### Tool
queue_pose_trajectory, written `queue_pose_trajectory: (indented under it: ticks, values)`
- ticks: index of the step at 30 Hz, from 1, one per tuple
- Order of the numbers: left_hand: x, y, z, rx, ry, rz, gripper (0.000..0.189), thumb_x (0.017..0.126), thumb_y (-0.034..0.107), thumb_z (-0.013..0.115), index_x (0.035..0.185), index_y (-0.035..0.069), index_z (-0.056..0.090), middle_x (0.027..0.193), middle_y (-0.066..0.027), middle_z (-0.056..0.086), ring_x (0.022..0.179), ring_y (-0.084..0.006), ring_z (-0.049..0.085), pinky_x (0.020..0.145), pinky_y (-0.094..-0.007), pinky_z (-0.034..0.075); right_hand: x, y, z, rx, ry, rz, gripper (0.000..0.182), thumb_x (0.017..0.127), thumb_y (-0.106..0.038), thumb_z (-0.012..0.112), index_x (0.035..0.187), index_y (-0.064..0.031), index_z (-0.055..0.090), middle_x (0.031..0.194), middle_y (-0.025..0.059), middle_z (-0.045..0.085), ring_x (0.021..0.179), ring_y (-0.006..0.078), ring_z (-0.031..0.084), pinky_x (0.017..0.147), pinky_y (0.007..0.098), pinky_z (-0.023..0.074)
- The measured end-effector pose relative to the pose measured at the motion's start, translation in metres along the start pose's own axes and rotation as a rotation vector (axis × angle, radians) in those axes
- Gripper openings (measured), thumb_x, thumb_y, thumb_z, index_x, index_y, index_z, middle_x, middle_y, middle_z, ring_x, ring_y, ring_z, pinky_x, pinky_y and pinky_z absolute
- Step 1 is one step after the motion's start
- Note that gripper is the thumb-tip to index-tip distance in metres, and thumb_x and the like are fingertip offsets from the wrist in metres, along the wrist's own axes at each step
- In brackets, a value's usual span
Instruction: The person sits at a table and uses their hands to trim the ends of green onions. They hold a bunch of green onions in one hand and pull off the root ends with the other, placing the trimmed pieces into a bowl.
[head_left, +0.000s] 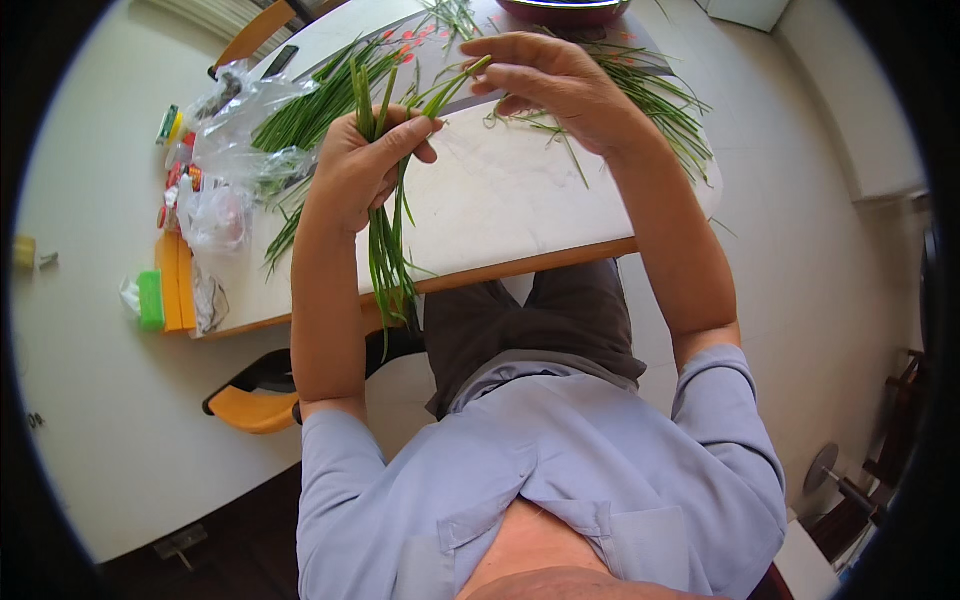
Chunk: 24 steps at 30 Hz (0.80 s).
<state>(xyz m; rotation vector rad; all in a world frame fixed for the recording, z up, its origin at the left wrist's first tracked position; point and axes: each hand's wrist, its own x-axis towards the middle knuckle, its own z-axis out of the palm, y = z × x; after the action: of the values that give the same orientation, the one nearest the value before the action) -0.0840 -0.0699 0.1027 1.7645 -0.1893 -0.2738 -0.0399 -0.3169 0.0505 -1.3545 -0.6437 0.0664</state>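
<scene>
My left hand (379, 154) is closed around a bunch of long green stalks, likely garlic chives (386, 255), whose leafy ends hang over the table's front edge. A few stems stick out past my left thumb towards my right hand (544, 86). That right hand is raised over the table with its fingers partly bent and apart; whether its fingertips touch the stem end beside them I cannot tell. Behind my left hand lies a large pile of the same greens (319, 112). Another pile (656, 105) spreads beyond my right wrist, and loose stalks (574, 157) lie under it.
The white table (487, 202) has a wooden edge. Clear plastic bags (244, 135), jars, a green tissue pack (151, 300) and a crumpled cloth (210, 300) line its left side. A dark red bowl (566, 13) stands at the far side. A chair (255, 409) is at the lower left.
</scene>
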Motion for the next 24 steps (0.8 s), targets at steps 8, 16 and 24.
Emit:
queue_pose_trajectory:
  ticks: [8,16,24]
  values:
    - [0.006,-0.002,0.002,-0.01,-0.098,-0.058,0.024,0.098,0.024,0.065,0.096,0.001,0.071,0.065,-0.0005,0.063,0.036,0.001,0.033,0.033,-0.0172,0.021,0.008,0.009,-0.01,0.002,0.019,0.02,0.019,0.098,-0.015,0.066,0.112,-0.0048,0.072,0.1,0.0051,0.074,0.085,0.0093,0.068,0.067,0.0216,0.0523]
    - [0.009,-0.013,-0.003,0.135,-0.035,-0.003,0.025,0.098,0.025,0.066,0.094,0.001,0.072,0.063,0.0003,0.062,0.036,0.0011,0.033,0.033,-0.018,0.022,-0.003,-0.024,-0.007,0.066,0.342,-0.063,0.015,0.1,-0.014,0.063,0.101,-0.0005,0.07,0.084,-0.0001,0.069,0.072,0.0042,0.061,0.061,0.0175,0.0489]
    - [0.01,-0.002,-0.002,0.096,-0.046,-0.024,0.025,0.098,0.025,0.065,0.094,0.001,0.072,0.063,0.0002,0.062,0.037,0.0012,0.034,0.033,-0.0176,0.022,-0.016,0.049,-0.055,-1.299,0.313,-0.258,0.033,0.091,-0.012,0.067,0.124,-0.0139,0.067,0.136,0.0094,0.058,0.113,0.0262,0.063,0.093,0.037,0.0538]
